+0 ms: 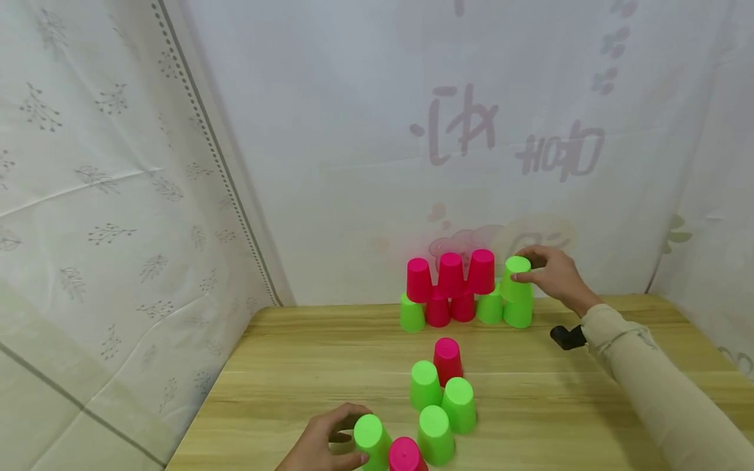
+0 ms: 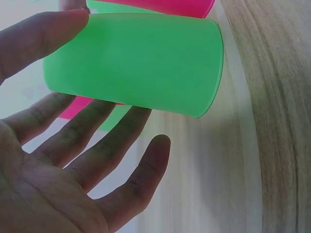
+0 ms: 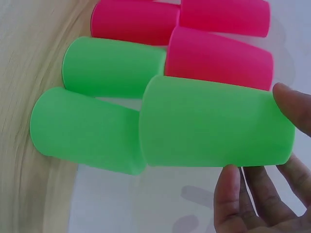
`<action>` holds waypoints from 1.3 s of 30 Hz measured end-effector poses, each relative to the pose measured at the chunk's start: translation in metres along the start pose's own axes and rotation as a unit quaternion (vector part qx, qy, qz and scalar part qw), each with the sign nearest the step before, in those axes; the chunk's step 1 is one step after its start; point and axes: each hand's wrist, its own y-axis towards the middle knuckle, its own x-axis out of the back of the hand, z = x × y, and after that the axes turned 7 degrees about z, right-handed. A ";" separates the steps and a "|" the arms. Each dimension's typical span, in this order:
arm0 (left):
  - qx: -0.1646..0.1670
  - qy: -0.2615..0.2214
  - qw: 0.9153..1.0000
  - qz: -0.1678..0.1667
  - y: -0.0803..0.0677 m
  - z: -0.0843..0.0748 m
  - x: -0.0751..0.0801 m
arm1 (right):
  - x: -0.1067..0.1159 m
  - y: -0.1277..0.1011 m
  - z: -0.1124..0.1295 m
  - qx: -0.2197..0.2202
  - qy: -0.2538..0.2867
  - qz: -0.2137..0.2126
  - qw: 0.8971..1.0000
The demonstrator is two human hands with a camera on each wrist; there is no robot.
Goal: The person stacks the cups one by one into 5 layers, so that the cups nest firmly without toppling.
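Right now my right hand (image 1: 556, 278) is pinching a green cup (image 1: 517, 271) between thumb and fingers, its rim overhanging the lower green cup (image 1: 518, 314) beneath that hand. My left hand (image 1: 326, 441) is curling thumb and fingers round another green cup (image 1: 368, 432), low over the near part of the desk (image 1: 318, 353); whether that one is resting on the surface, I'm not managing to tell.

At the right hand, I'm worrying about support: the rim seems to be bearing mostly on the outermost cup, so an off-centre release could be tipping it over. An upper pink cup (image 1: 482, 271) is standing just beside it, and a sideways nudge could be bringing that row down. At the left hand, a near pink cup (image 1: 406, 454) is sitting close enough that a careless pull could be knocking it.

Outward from the left hand's cup, I'm counting three loose green cups (image 1: 459, 405) and two pink. Leftward from the right hand's cup, three pink are standing above; below, three green and two pink. Fifteen altogether: eight green, seven pink.
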 end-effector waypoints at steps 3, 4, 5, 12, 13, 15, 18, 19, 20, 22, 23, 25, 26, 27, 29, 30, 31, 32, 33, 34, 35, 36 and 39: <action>0.005 -0.002 1.000 0.001 0.000 -0.001 -0.001 | 0.000 0.005 -0.004 -0.015 0.008 -0.002 1.000; 0.006 -0.003 1.000 0.001 0.000 -0.001 -0.001 | 0.001 0.006 -0.006 -0.018 0.010 -0.002 1.000; 0.007 -0.002 1.000 0.001 0.000 -0.001 -0.001 | 0.001 0.007 -0.007 -0.022 0.013 -0.002 1.000; 0.006 0.000 1.000 -0.004 -0.001 -0.003 -0.003 | 0.001 0.010 -0.008 -0.030 0.024 -0.001 0.999; 0.005 0.002 1.000 -0.006 -0.001 -0.003 -0.003 | 0.000 0.010 -0.008 -0.030 0.023 -0.002 0.999; 0.003 0.006 1.000 -0.008 -0.001 -0.003 -0.003 | 0.000 0.012 -0.008 -0.029 0.022 -0.002 0.999; 0.001 0.008 1.000 -0.013 0.000 -0.003 -0.003 | -0.001 0.014 -0.008 -0.029 0.022 -0.001 0.999; 0.000 0.010 1.000 -0.015 0.000 -0.003 -0.003 | -0.002 0.015 -0.009 -0.030 0.022 -0.001 0.999; 0.001 0.010 1.000 -0.017 0.000 -0.003 -0.003 | -0.002 0.016 -0.009 -0.030 0.024 0.000 0.999; 0.001 0.013 1.000 -0.022 -0.001 -0.004 -0.002 | -0.003 0.017 -0.008 -0.030 0.027 0.001 0.999; 0.001 0.015 1.000 -0.025 -0.001 -0.004 -0.002 | -0.003 0.017 -0.009 -0.029 0.028 0.003 0.999; 0.001 0.024 0.999 -0.034 -0.001 -0.007 0.000 | -0.002 0.017 -0.008 -0.027 0.033 0.006 0.999; -0.001 0.029 0.999 -0.040 -0.001 -0.008 0.002 | -0.002 0.016 -0.008 -0.028 0.035 0.008 0.999; -0.002 0.035 0.998 -0.047 -0.001 -0.010 0.003 | -0.001 0.015 -0.009 -0.027 0.037 0.008 0.999; -0.009 0.051 0.997 -0.062 0.000 -0.015 0.008 | 0.001 0.013 -0.008 -0.025 0.040 0.008 0.999; -0.014 0.059 0.996 -0.070 0.002 -0.018 0.010 | 0.003 0.011 -0.008 -0.024 0.042 0.006 0.999; -0.018 0.066 0.995 -0.078 0.003 -0.021 0.012 | 0.004 0.009 -0.008 -0.023 0.041 0.004 0.999; -0.021 0.071 0.994 -0.085 0.005 -0.024 0.015 | 0.005 0.007 -0.007 -0.022 0.040 0.000 0.999; -0.024 0.076 0.993 -0.091 0.007 -0.026 0.018 | 0.007 0.004 -0.007 -0.020 0.038 -0.003 0.999; -0.031 0.080 0.992 -0.097 0.010 -0.029 0.021 | 0.008 0.001 -0.006 -0.018 0.036 -0.008 0.999; -0.041 0.087 0.990 -0.101 0.013 -0.031 0.024 | 0.010 -0.002 -0.006 -0.014 0.033 -0.014 0.999; -0.047 0.093 0.989 -0.105 0.016 -0.034 0.027 | 0.011 -0.006 -0.006 -0.011 0.028 -0.022 0.999; -0.070 0.111 0.985 -0.114 0.028 -0.042 0.038 | 0.014 -0.017 -0.005 -0.002 0.020 -0.046 0.999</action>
